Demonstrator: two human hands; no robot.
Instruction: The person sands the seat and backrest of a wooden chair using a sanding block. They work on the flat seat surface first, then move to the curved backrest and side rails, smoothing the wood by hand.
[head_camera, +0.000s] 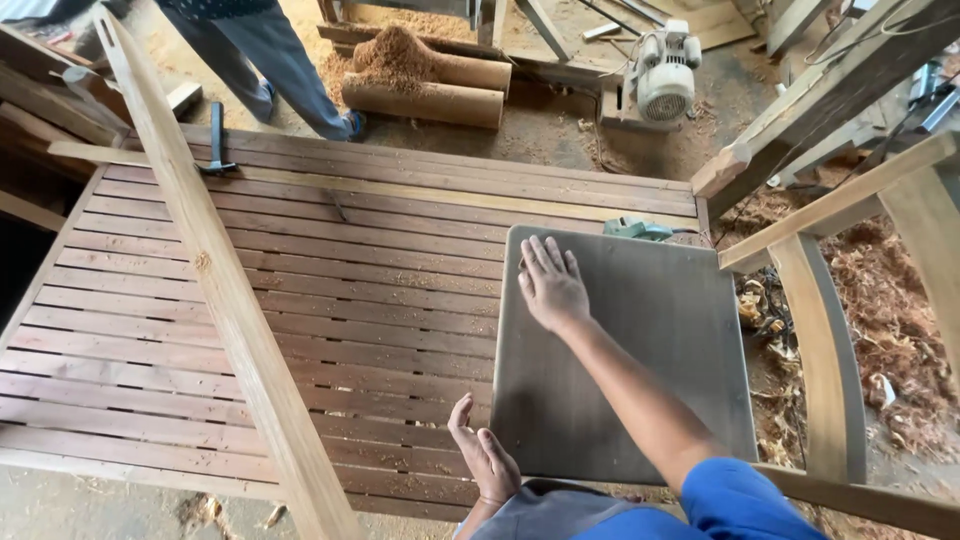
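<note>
Right hand (552, 290) lies flat, fingers spread, on the grey square panel (625, 350), gripping nothing; left hand (485, 455) rests open at the panel's near-left edge. Panel sits on the slatted tabletop (250, 290). Judgement: keep even palm pressure so it cannot slide. Right arm extended forward, wrist straight.

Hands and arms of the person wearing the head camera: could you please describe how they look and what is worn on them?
Both hands are bare: no gloves, rings or watch show. The right hand continues into a bare forearm, with a bright blue short sleeve covering the upper arm. The left hand shows only to the wrist; nothing worn is visible there.
</note>
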